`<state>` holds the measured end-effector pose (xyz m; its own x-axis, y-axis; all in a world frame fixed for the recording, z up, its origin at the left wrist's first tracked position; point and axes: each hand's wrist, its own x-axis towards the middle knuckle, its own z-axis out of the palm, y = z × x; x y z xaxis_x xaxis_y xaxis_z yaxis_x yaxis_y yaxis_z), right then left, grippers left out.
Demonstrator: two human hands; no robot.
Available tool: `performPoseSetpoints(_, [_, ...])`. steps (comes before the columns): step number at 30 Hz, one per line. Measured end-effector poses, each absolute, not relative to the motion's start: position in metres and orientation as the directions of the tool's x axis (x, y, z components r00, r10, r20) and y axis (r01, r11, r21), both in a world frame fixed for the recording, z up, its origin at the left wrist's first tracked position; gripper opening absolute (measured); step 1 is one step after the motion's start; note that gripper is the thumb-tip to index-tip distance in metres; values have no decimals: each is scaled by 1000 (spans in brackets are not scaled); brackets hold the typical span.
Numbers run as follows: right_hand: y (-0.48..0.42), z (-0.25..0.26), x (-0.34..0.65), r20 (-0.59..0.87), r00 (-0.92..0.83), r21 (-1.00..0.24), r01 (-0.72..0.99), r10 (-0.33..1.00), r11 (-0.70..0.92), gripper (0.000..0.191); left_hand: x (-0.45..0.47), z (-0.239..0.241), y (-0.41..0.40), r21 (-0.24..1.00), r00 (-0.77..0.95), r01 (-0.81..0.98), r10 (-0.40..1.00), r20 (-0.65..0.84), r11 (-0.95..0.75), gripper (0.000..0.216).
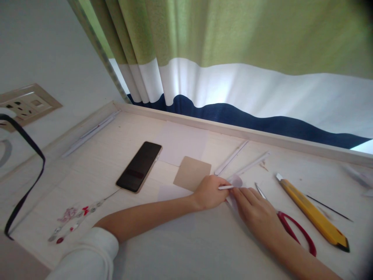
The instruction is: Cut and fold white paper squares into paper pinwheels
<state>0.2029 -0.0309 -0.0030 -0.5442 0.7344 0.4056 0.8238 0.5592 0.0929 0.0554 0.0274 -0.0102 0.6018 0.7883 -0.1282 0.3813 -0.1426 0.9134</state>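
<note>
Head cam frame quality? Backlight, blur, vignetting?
Head view: backlit through the curtain, its white band blown out near the middle. The desk is evenly lit with soft shadows. The left hand, right hand and white paper roll are reasonably sharp. The desk's far right end smears, and the right corners vignette dark.

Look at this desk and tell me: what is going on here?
A person works at a pale desk with both hands over a small piece of white paper. The left hand pinches a thin white roll at the paper's edge; the right hand rests its fingers on the paper. Red-handled scissors and a yellow utility knife lie untouched to the right. A tan card and a dark phone lie farther back.
</note>
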Motion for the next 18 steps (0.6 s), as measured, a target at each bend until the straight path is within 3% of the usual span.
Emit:
performPoseSetpoints(4, [-31, -6, 200, 424, -494, 27, 844, 759, 535, 31, 55, -10, 28, 910, 603, 385, 788, -123, -153, 23])
performPoseSetpoints(18, [-30, -7, 199, 424, -445, 7, 873, 789, 488, 28, 58, -17, 31, 924, 616, 357, 778, -121, -140, 26])
